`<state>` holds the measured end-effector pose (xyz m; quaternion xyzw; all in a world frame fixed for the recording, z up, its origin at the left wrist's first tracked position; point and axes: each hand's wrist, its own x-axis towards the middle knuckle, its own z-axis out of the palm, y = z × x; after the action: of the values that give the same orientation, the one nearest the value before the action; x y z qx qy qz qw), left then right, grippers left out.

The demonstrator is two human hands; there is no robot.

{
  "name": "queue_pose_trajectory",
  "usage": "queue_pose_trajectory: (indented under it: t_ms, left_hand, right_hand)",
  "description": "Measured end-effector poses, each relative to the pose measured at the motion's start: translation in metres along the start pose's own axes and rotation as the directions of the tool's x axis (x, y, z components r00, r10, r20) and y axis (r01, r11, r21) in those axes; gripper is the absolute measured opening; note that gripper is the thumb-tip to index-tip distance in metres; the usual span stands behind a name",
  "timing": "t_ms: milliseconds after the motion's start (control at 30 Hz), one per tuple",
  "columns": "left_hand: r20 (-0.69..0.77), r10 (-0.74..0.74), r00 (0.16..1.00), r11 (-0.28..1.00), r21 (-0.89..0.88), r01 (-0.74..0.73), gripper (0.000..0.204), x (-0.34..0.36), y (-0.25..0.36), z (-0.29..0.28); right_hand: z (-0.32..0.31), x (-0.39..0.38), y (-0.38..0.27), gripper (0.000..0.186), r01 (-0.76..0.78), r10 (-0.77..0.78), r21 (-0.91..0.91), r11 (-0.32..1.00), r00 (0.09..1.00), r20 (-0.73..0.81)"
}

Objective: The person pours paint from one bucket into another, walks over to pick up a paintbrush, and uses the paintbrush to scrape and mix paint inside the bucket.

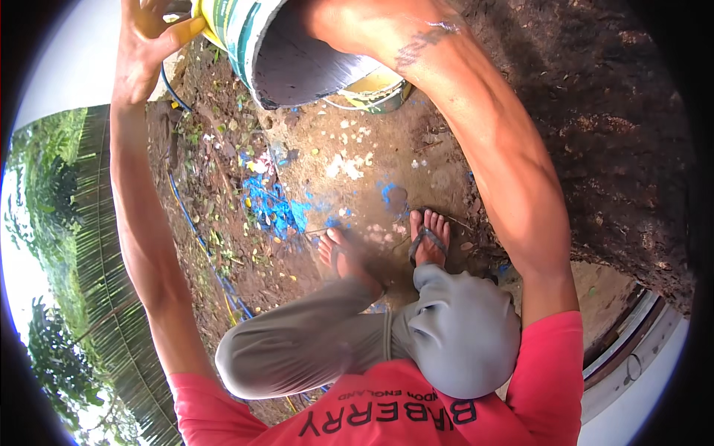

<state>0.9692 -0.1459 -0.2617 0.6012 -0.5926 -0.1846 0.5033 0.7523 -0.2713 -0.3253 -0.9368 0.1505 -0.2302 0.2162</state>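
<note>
A white, green and yellow plastic bucket [236, 37] is tipped on its side at the top of the view, its grey-smeared mouth toward me. My left hand [152, 41] grips its yellow end, the thumb pressed on the edge. Some of those fingers are cut off by the picture's upper edge. Into the mouth reaches my right arm, and my right hand [335, 18] is mostly out of sight there, its fingers hidden. Below and behind the tipped bucket stands a second bucket [390, 104], green outside and pale yellow inside, with a wire handle.
Bright blue stains [275, 208] and white splashes [348, 165] mark the ground by my sandalled feet. A blue hose [195, 227] runs along the left over leaf litter. Dark rough soil [610, 141] rises at right. Palm fronds [104, 275] hang at left, below a white wall [67, 67].
</note>
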Motion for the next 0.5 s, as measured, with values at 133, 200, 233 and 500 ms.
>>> queue_pose_trajectory:
  t_ms: [133, 200, 233, 500]
  left_hand:
    - [0.237, 0.103, 0.966, 0.994, 0.007, -0.108, 0.125, 0.005, 0.005, 0.003]
    - [-0.042, -0.006, 0.999, 0.994, 0.112, 0.011, 0.125, 0.011, 0.001, 0.009]
    - [-0.026, -0.001, 1.000, 0.990, 0.143, 0.005, 0.125, 0.013, 0.000, 0.010]
    - [0.007, -0.046, 0.999, 0.987, 0.154, 0.045, 0.120, 0.022, 0.006, 0.021]
  right_hand:
    - [-0.003, -0.009, 0.003, 0.018, -0.020, 0.020, -0.025, 0.999, 0.999, -0.032]
    - [-0.005, -0.015, 0.004, 0.018, -0.027, 0.025, -0.036, 0.999, 0.998, -0.055]
    - [-0.006, -0.017, 0.005, 0.017, -0.030, 0.027, -0.039, 0.999, 0.997, -0.070]
    - [0.000, -0.018, 0.009, 0.017, -0.046, 0.045, -0.006, 0.999, 0.996, -0.074]
